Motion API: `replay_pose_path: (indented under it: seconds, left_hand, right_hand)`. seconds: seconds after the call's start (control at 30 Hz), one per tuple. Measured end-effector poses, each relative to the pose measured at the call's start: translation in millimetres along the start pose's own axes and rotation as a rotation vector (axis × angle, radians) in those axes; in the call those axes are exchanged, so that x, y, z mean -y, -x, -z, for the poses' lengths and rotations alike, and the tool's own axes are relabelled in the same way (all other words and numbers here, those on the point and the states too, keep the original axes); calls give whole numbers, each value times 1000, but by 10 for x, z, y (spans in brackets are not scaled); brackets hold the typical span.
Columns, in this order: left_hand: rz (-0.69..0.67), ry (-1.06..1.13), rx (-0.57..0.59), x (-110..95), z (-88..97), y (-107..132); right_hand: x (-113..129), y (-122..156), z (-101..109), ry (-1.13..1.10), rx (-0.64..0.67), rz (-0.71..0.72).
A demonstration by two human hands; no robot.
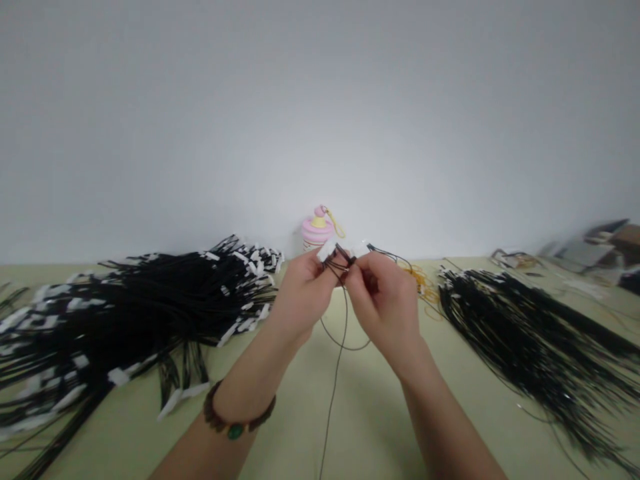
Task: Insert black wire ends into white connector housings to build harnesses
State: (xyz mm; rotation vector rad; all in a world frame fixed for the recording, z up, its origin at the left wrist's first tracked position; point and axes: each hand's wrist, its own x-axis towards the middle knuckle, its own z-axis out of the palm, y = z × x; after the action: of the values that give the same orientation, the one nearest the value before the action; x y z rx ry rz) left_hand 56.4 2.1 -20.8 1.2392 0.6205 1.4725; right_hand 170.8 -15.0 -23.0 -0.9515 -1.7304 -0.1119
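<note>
Near the middle of the view, my left hand (306, 288) pinches a white connector (327, 251) with short black wires coming out of it. Close beside it, my right hand (384, 297) is closed, thumb against fingertips, on a black wire end (345, 253). A thin black cable (336, 380) hangs from between the hands towards the front of the table, and a loop of it curves below my right hand. The fingertips partly hide the exact spot where the wire end and the connector meet.
A large heap of black cables with white connectors (150, 300) lies at left. Another bundle of black cables (530, 333) spreads at right. Behind my hands stands a pink bottle (316, 231); yellow wires (425, 283) lie beyond my right hand. Cluttered items (600, 257) sit far right.
</note>
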Motion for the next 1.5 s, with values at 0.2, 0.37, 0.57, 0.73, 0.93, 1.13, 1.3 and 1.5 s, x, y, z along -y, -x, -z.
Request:
replay_pose_path:
  seconds: [0.2,0.37,0.57,0.73,0.93,1.13,1.3,1.5]
  left_hand:
    - [-19,238,-184,-189,186,-100]
    - [110,328,-243,-423,408,-97]
    - [236,217,-17,-494,468,-10]
    - [245,142,84,-498,453,18]
    - [316,167,122,-502,412,20]
    - [179,283,18,-430,336,-40]
    - [101,322,-165,-400,325,-97]
    - [67,305,-129,-380,307,-82]
  right_hand:
    - [-122,-52,51,-142,227,-12]
    - [-215,-66,91,-102,301,-73]
    - [-355,-74,87,-280,198,-253]
    - [-402,-108,100,-452,93,-334]
    - [-371,-145,103,-494,-53,-377]
    - [-318,-105,110,-476,38,-366]
    - [-83,10,60,-373,-8,-226]
    - [-109,39,-73,-186,220,184]
